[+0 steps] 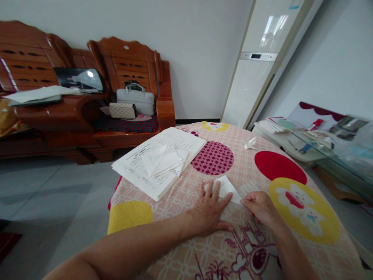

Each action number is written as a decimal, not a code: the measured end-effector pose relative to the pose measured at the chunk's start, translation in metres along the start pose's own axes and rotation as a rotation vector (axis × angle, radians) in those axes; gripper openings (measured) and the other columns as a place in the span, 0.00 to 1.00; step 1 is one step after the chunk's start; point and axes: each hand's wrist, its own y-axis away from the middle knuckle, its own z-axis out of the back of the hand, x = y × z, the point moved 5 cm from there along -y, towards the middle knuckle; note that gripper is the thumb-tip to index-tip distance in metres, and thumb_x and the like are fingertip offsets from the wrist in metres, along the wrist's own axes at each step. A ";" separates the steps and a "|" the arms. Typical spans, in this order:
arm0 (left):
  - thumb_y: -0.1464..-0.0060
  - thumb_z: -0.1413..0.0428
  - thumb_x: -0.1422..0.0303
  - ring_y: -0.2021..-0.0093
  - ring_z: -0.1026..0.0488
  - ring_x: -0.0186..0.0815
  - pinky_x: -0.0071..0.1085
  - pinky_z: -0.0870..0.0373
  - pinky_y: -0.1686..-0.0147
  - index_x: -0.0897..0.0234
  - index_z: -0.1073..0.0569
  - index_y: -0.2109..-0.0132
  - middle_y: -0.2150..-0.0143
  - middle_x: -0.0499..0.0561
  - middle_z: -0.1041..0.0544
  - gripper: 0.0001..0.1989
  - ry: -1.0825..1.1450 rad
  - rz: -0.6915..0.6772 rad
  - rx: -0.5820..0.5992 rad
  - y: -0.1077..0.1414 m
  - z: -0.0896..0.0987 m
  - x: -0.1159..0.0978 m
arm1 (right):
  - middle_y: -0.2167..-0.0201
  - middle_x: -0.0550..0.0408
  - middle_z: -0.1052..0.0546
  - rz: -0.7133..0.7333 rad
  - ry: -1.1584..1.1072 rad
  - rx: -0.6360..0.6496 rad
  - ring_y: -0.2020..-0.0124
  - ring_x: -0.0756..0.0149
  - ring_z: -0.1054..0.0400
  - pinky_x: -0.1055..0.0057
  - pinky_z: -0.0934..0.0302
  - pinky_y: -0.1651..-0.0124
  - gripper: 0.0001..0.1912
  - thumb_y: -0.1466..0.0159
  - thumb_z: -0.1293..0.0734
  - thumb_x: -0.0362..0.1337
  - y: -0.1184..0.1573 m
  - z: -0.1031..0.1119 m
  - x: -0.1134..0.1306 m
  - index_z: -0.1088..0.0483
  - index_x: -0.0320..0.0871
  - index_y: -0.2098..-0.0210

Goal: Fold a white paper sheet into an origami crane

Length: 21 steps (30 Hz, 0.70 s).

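Note:
A folded piece of white paper (225,187) lies on the patterned tablecloth (175,249) in front of me. My left hand (210,212) rests flat with its fingers spread, the fingertips pressing on the paper's left part. At the paper's right corner, my right hand (258,208) pinches the edge between thumb and forefinger, its other fingers curled under. Left of the hands is a stack of printed sheets (151,163), topped by several folded paper pieces (164,157). Toward the back right of the table sits a small folded paper figure (250,143).
Beyond the table stand wooden chairs (128,58); a grey handbag (136,102) and a quilted purse (122,111) rest on one seat. A tall white cabinet-like unit (247,77) stands by the wall. To the right, a glass shelf (323,155) is close to the table.

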 end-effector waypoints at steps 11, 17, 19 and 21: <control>0.51 0.59 0.34 0.32 0.68 0.69 0.73 0.68 0.44 0.52 0.59 0.30 0.28 0.66 0.64 0.49 0.005 -0.003 0.018 0.001 0.001 0.000 | 0.89 0.60 0.33 0.016 -0.011 -0.002 0.90 0.73 0.40 0.78 0.49 0.87 0.15 0.42 0.38 0.43 0.000 0.000 -0.001 0.33 0.41 0.79; 0.51 0.60 0.34 0.31 0.67 0.67 0.73 0.71 0.44 0.52 0.58 0.30 0.28 0.66 0.63 0.48 0.011 -0.007 0.005 0.001 0.001 0.000 | 0.89 0.60 0.33 0.009 -0.024 -0.009 0.90 0.73 0.41 0.78 0.50 0.87 0.14 0.42 0.37 0.43 0.000 0.000 0.000 0.34 0.41 0.80; 0.50 0.60 0.34 0.31 0.67 0.64 0.67 0.68 0.40 0.56 0.57 0.30 0.29 0.67 0.62 0.48 0.030 -0.034 -0.007 0.001 0.001 -0.001 | 0.89 0.60 0.34 0.004 -0.027 -0.013 0.90 0.73 0.41 0.78 0.50 0.87 0.14 0.43 0.37 0.42 0.001 0.000 0.000 0.34 0.42 0.81; 0.49 0.60 0.35 0.30 0.66 0.61 0.59 0.63 0.36 0.59 0.55 0.30 0.29 0.67 0.62 0.48 0.044 -0.059 -0.019 0.001 0.002 -0.001 | 0.89 0.60 0.34 0.007 -0.027 -0.016 0.90 0.73 0.41 0.78 0.50 0.87 0.14 0.43 0.37 0.42 0.000 0.000 0.000 0.34 0.42 0.81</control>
